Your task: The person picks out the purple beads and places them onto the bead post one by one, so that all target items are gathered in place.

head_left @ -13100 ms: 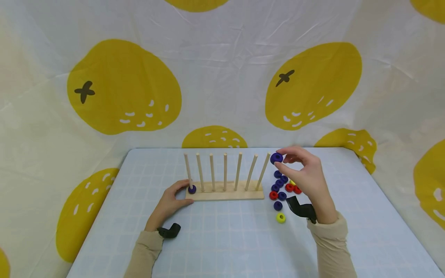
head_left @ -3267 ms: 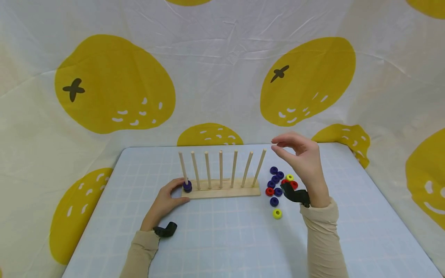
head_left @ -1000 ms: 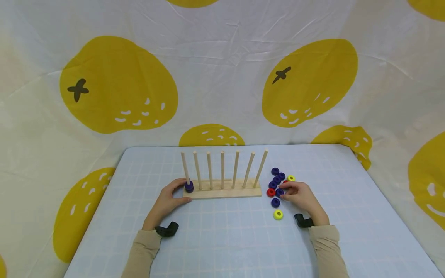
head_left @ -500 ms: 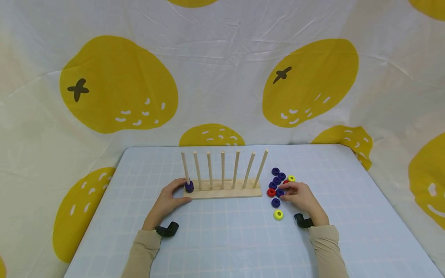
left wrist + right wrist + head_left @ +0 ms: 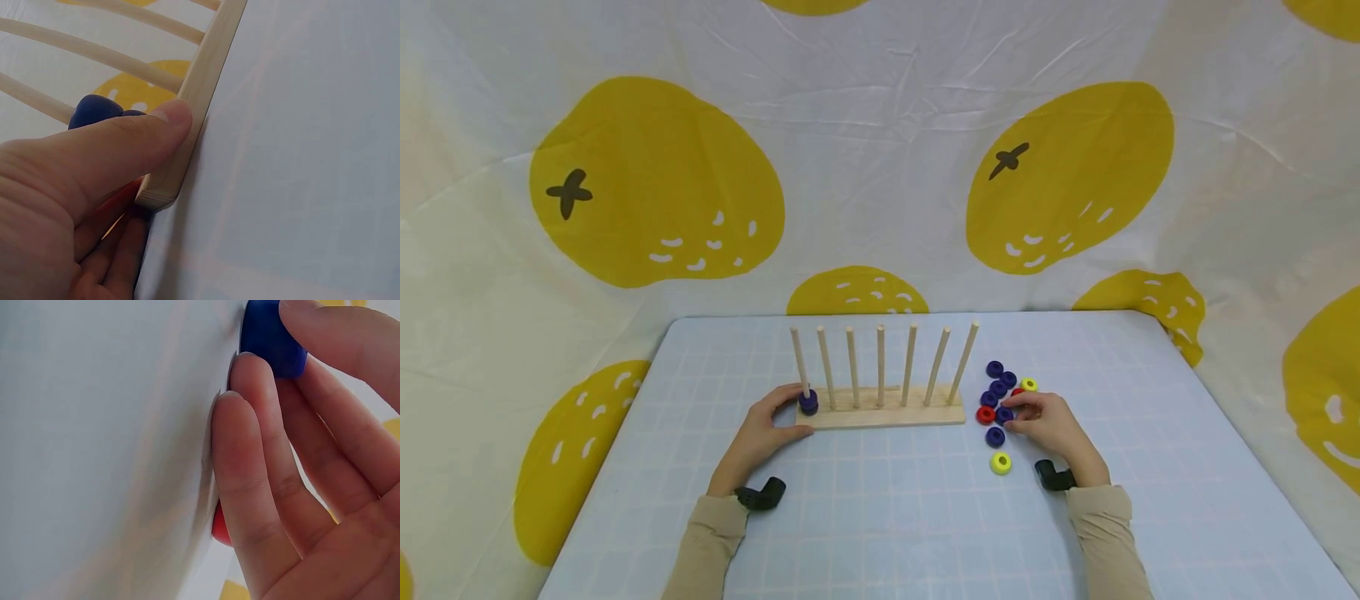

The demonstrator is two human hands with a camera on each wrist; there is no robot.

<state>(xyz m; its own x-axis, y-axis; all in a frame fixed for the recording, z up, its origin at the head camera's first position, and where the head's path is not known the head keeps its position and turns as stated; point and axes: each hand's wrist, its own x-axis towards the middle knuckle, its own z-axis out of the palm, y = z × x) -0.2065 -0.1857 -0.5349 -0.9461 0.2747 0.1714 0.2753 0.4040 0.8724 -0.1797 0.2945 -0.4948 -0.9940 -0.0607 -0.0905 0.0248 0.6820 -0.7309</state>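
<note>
In the head view a wooden rack [image 5: 887,419] with a row of upright pegs stands on the table. Two dark blue rings [image 5: 808,402] are stacked at the foot of its leftmost peg. My left hand [image 5: 762,435] grips the rack's left end; in the left wrist view the thumb [image 5: 125,147] presses the base and the fingers curl behind it. To the right of the rack my right hand [image 5: 1051,427] pinches a blue ring [image 5: 269,337] between thumb and fingers, low at the tabletop. The fingers partly cover a red ring [image 5: 1017,392].
Loose rings lie around the right hand: several blue ones [image 5: 997,388], a red one [image 5: 986,415], a yellow one [image 5: 1028,385] behind and another yellow one [image 5: 1001,463] in front. A patterned cloth [image 5: 880,167] hangs behind the light blue table [image 5: 880,517].
A second blue ring went onto the leftmost peg. My right hand, raised without a ring 3.3 s ago, came down to another blue ring. Over the last second both hands stay still.
</note>
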